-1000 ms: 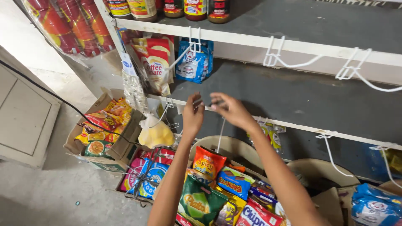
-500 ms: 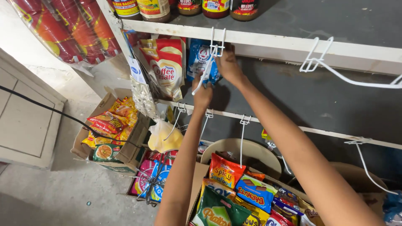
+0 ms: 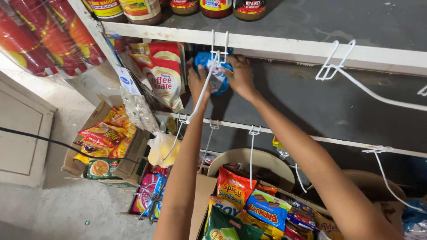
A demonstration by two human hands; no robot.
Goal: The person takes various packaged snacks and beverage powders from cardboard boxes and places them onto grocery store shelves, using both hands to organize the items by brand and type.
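While both arms are reaching up under the white shelf edge (image 3: pixel 284 49), the left hand (image 3: pixel 198 82) and right hand (image 3: pixel 240 75) are clenching a blue packet (image 3: pixel 218 73) between them, fingers (image 3: pixel 233 62) wrapping its sides. Packet is hanging right at the white wire hook (image 3: pixel 218 49), just below the shelf edge & touching both hands. Red-and-cream sachets (image 3: pixel 162 75) are hanging just left of the hook. Jars (image 3: pixel 142 9) are standing on the shelf above the hook. Well below the hook, snack bags (image 3: pixel 242 202) are filling a carton; cardboard box (image 3: pixel 111 151) w/ noodle packs is sitting lower left.
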